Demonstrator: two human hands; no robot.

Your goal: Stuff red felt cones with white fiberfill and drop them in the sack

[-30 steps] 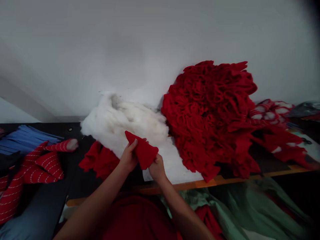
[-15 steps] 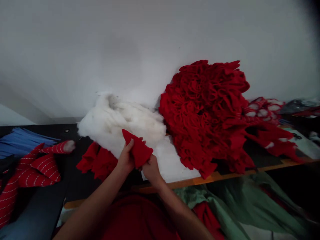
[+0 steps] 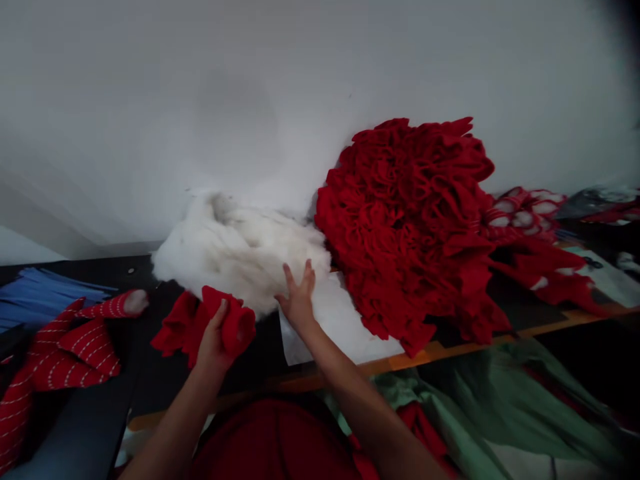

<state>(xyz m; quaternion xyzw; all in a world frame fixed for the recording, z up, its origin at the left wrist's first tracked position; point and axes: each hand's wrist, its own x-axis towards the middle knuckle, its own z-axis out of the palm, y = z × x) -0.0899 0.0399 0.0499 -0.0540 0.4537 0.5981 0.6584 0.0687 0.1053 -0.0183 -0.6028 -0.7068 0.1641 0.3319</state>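
A small red felt piece is gripped in the left hand, whose fingers are curled closed around it, with the thumb laid along its near face; it is held above the dark table, just in front of the white stuffing. By the right hand nothing is held: its fingers are spread wide and pointed at the right-hand part of the stuffing (whether the fluff is actually touched by the fingertips cannot be told). Behind the left hand, more red pieces are seen, partly hidden by the held one. A white sheet is laid to the right of the right hand, and beside it a large heap of red felt is piled against the pale wall. At the far left, red striped shapes are set in front of blue strips.
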